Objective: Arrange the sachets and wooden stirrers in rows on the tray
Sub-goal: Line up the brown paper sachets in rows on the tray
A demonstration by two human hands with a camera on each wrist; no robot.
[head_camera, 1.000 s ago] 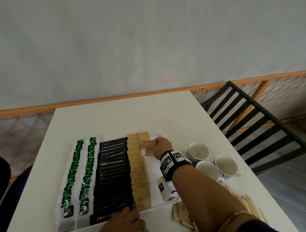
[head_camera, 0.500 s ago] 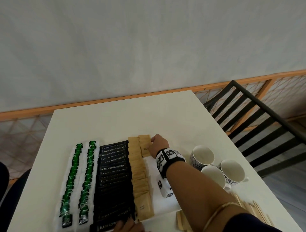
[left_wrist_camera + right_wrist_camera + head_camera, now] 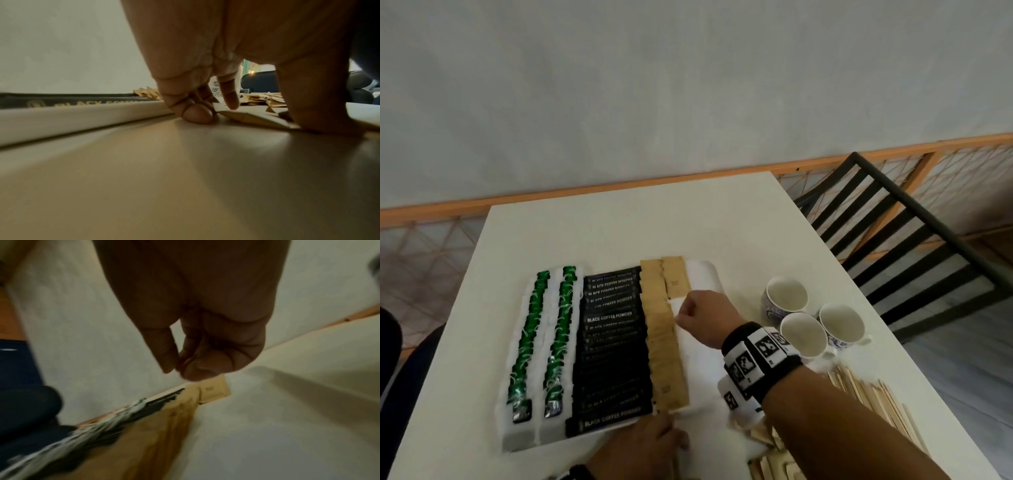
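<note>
A white tray (image 3: 702, 356) holds two rows of green sachets (image 3: 541, 342), a row of black coffee sachets (image 3: 613, 342) and a row of brown sachets (image 3: 664, 342). One brown sachet (image 3: 676, 281) (image 3: 213, 390) lies alone at the far end of a second brown row. My right hand (image 3: 698, 315) (image 3: 179, 368) hovers over the tray just near of it, fingers curled with nothing in them. By the tray's near rim my left hand (image 3: 654, 442) (image 3: 257, 120) pinches a loose brown sachet (image 3: 242, 116) flat against the table. Wooden stirrers (image 3: 873, 401) lie at the right.
Three empty cups (image 3: 804, 334) stand right of the tray. More loose brown sachets (image 3: 767, 459) lie near my right forearm. A black chair (image 3: 893, 222) stands past the table's right edge. The far half of the white table (image 3: 619, 222) is bare.
My right hand let go of the brown sachet at the far end of the second brown row and drew back toward me. My left hand stayed by the tray's near rim.
</note>
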